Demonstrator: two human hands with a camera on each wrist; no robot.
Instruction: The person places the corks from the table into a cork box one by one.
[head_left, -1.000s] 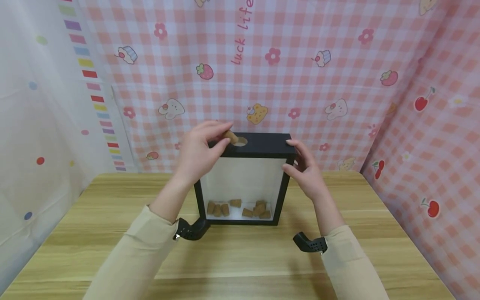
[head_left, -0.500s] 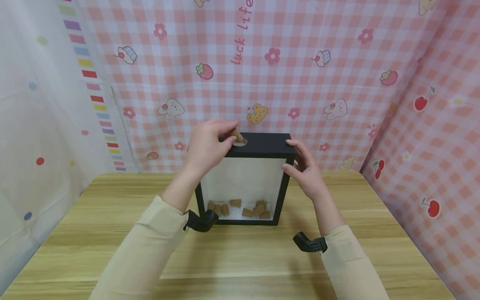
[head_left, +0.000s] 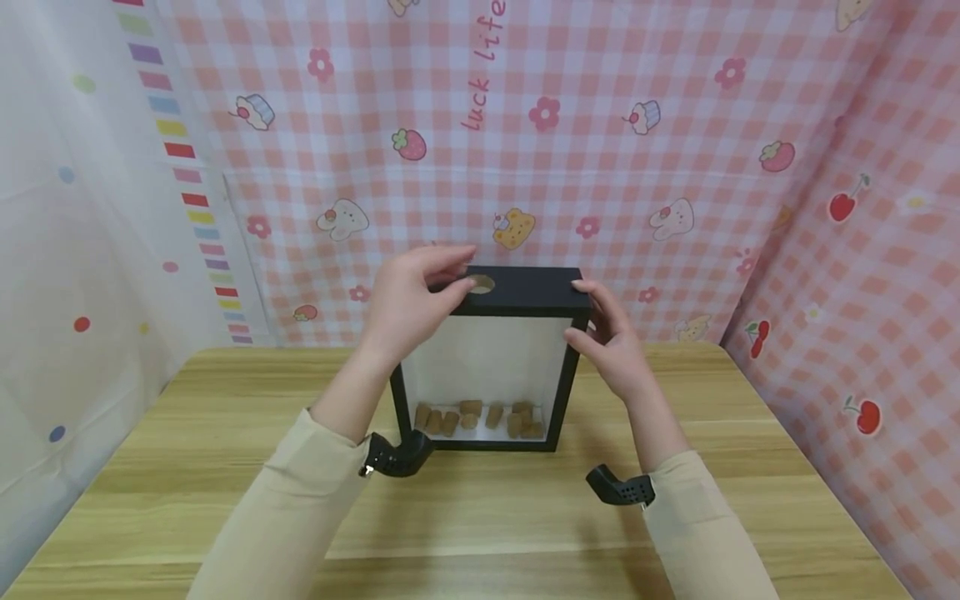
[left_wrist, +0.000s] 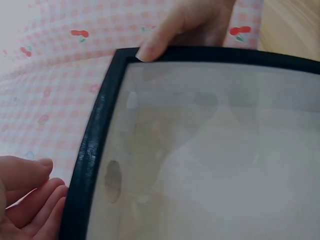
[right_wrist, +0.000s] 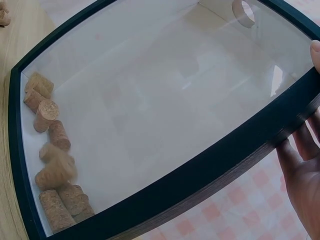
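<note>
A black-framed shadow box (head_left: 525,287) with a clear front stands upright on the table, a round hole (head_left: 482,284) in its top. Several corks (head_left: 450,422) lie along its bottom inside; one cork (right_wrist: 57,171) is blurred in the right wrist view. My left hand (head_left: 408,296) is at the top left of the box beside the hole, thumb and fingers extended, with nothing visible in them. My right hand (head_left: 615,342) grips the top right corner, thumb in front and fingertips over the top. In the left wrist view, the left fingers (left_wrist: 37,205) are beside the frame's top edge.
The wooden table (head_left: 480,517) extends around the box. A checked pink curtain (head_left: 600,167) hangs close behind it, and a dotted white curtain (head_left: 75,292) is at the left. A small tan item (right_wrist: 4,15), too cropped to identify, shows in the right wrist view.
The left hand carried a cork to the hole and let it go. One more cork is in the box, and some corks there have shifted. The right hand stays at the corner.
</note>
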